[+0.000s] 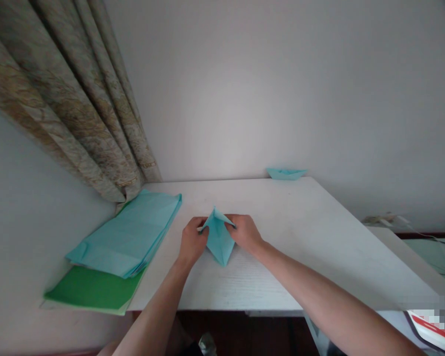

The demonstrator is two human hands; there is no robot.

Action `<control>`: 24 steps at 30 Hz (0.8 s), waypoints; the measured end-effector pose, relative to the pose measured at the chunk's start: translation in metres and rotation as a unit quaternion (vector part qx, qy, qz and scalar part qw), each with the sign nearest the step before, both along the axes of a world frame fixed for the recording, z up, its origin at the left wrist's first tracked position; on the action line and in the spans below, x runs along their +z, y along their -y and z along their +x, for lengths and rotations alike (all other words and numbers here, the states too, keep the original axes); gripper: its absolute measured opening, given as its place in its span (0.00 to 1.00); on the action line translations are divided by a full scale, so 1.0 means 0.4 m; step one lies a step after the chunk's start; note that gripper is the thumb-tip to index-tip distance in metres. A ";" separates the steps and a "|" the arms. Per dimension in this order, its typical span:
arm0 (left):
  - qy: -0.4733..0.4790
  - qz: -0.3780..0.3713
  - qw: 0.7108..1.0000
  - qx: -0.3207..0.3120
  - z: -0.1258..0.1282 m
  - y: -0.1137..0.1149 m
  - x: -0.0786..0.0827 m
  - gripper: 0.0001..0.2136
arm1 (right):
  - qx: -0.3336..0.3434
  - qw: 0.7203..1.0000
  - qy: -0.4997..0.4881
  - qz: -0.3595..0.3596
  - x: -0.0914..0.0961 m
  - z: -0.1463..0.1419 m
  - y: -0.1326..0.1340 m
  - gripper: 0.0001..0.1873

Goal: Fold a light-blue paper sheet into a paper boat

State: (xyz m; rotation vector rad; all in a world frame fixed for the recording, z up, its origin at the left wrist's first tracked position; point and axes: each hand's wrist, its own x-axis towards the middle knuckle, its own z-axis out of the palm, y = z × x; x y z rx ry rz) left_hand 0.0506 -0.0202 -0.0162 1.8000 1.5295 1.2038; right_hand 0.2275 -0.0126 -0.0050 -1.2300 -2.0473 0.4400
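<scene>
Along the left edge of the worktop (282, 207), a stack of blue paper (128, 235) overlaps green paper (91, 289), both within reach. Mid-front, my left hand (193, 242) and right hand (244, 232) pinch the folded blue paper (218, 237) from either side to steady it, fingers narrow, their tips partly hidden. A blue paper boat (286, 173) sits at the back edge.

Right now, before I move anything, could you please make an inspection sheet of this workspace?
Surface: white table, wood-grain top.
Job's things: folded blue paper, pointed at both ends.
Clutter: stack of blue paper on green paper; small blue paper boat at the far edge.
Hands: left hand and right hand pinch the folded paper's opposite sides.
Cables: thin dark cable beyond the table, at right.
Surroundings: patterned curtain, white wall.
</scene>
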 end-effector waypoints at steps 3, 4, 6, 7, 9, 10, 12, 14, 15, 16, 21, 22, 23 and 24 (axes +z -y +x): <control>-0.014 0.048 0.998 -0.043 0.011 0.007 0.000 0.14 | 0.010 0.999 -0.006 0.046 0.006 -0.006 0.003 0.14; -0.014 0.054 0.997 -0.054 0.015 0.010 0.001 0.14 | 0.009 0.998 -0.005 0.061 0.007 -0.007 0.004 0.13; -0.005 0.053 0.997 -0.064 0.022 0.015 0.004 0.15 | 0.011 0.996 0.001 0.087 0.006 -0.006 0.005 0.12; 0.002 0.049 0.997 -0.063 0.024 0.017 0.005 0.16 | 0.016 0.995 0.005 0.096 0.003 -0.005 0.005 0.12; 0.017 0.042 0.997 -0.058 0.025 0.018 0.006 0.16 | 0.021 0.994 0.010 0.106 -0.003 -0.004 0.004 0.11; 0.024 0.040 0.997 -0.056 0.024 0.017 0.006 0.16 | 0.022 0.994 0.007 0.110 -0.005 -0.004 0.003 0.10; 0.033 0.036 0.997 -0.058 0.022 0.016 0.006 0.15 | 0.028 0.992 -0.013 0.126 -0.007 -0.005 0.004 0.10; 0.030 0.037 0.997 -0.062 0.021 0.015 0.006 0.12 | 0.042 0.986 -0.047 0.153 -0.002 -0.007 0.007 0.10; 0.026 0.039 0.997 -0.064 0.021 0.015 0.006 0.10 | 0.051 0.983 -0.064 0.166 0.002 -0.008 0.009 0.10; 0.023 0.042 0.997 -0.065 0.022 0.016 0.006 0.08 | 0.059 0.980 -0.078 0.175 0.007 -0.009 0.012 0.11; 0.023 0.040 0.996 -0.074 0.022 0.022 0.010 0.05 | 0.087 0.971 -0.103 0.196 0.031 -0.006 0.025 0.12; 0.017 0.039 0.996 -0.078 0.021 0.023 0.011 0.06 | 0.093 0.970 -0.104 0.198 0.034 -0.005 0.026 0.12; 0.008 0.040 0.996 -0.083 0.021 0.024 0.011 0.06 | 0.098 0.969 -0.104 0.200 0.036 -0.005 0.027 0.12; -0.002 0.042 0.995 -0.088 0.020 0.025 0.010 0.07 | 0.105 0.968 -0.104 0.202 0.037 -0.004 0.027 0.12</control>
